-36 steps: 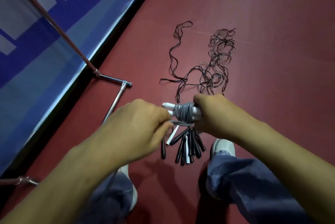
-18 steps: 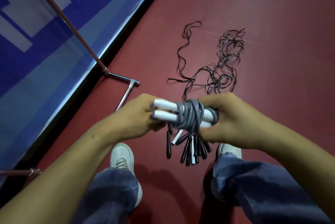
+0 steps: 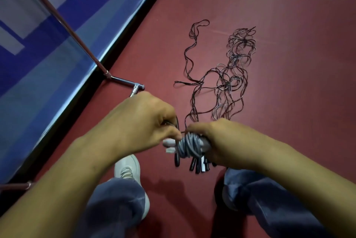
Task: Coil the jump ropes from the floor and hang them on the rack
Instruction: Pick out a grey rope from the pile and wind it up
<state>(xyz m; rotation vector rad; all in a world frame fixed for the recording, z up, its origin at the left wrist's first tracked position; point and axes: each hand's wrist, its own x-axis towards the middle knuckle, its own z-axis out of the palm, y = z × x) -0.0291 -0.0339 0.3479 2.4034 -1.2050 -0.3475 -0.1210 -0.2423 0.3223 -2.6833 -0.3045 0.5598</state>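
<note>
My right hand [image 3: 221,141] grips a coiled grey jump rope [image 3: 187,146] wound around its two white handles, held low over the red floor. My left hand [image 3: 138,122] is closed at the coil's left end, pinching a thin dark cord there. Under the coil several black and white handles [image 3: 198,164] lie on the floor. Their thin dark ropes [image 3: 229,80] trail away in a loose tangle across the floor ahead. The metal rack's foot [image 3: 125,81] and slanted pole [image 3: 63,20] stand at the left.
A blue and white padded wall [image 3: 38,49] with a black base strip runs along the left. My white shoe [image 3: 128,168] and jeans-clad legs [image 3: 269,199] are below the hands. Another rack bar [image 3: 15,186] shows at the lower left edge.
The coil has dropped lower toward my feet. My left hand let go of the white handle ends and moved over the coil's left end to pinch a cord.
</note>
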